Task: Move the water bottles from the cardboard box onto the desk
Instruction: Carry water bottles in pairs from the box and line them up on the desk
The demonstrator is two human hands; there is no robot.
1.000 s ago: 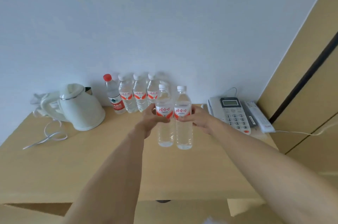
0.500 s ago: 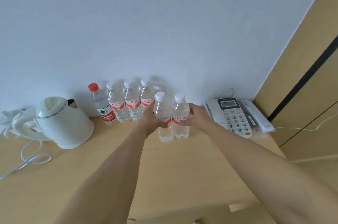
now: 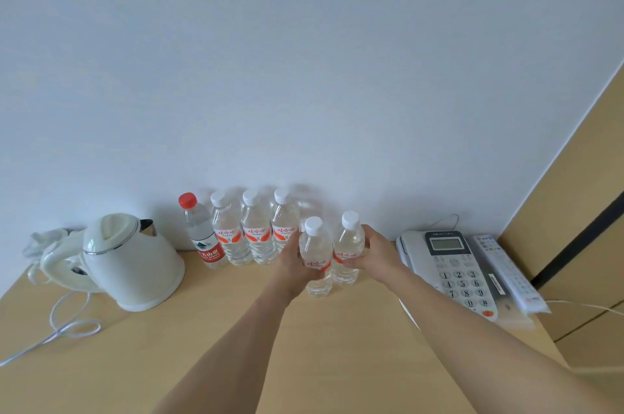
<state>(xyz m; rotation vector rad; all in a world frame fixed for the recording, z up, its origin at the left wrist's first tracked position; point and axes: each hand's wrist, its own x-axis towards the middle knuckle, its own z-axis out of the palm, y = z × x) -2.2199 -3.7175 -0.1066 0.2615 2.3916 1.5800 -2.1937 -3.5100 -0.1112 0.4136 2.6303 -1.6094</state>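
Clear plastic water bottles, white caps, red-orange labels with writing too small to read: left hand point(image 3: 293, 266) grips one bottle point(image 3: 315, 256), right hand point(image 3: 374, 255) grips the other bottle point(image 3: 347, 250), both upright near the desk point(image 3: 337, 353) back edge. Just left, a row of four bottles point(image 3: 241, 233) against the wall, one red-capped. Kettle point(image 3: 130, 260) towards the left edge, phone point(image 3: 454, 270) at the right. Front of the desk is bare wood.

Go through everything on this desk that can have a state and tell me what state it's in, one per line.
Left hand: grips a white-capped bottle, upright.
Right hand: grips the second white-capped bottle, upright.
Three white-capped bottles at the wall: standing, capped, untouched.
Red-capped bottle: standing, capped.
Kettle: lid closed.
Phone: handset on its cradle.
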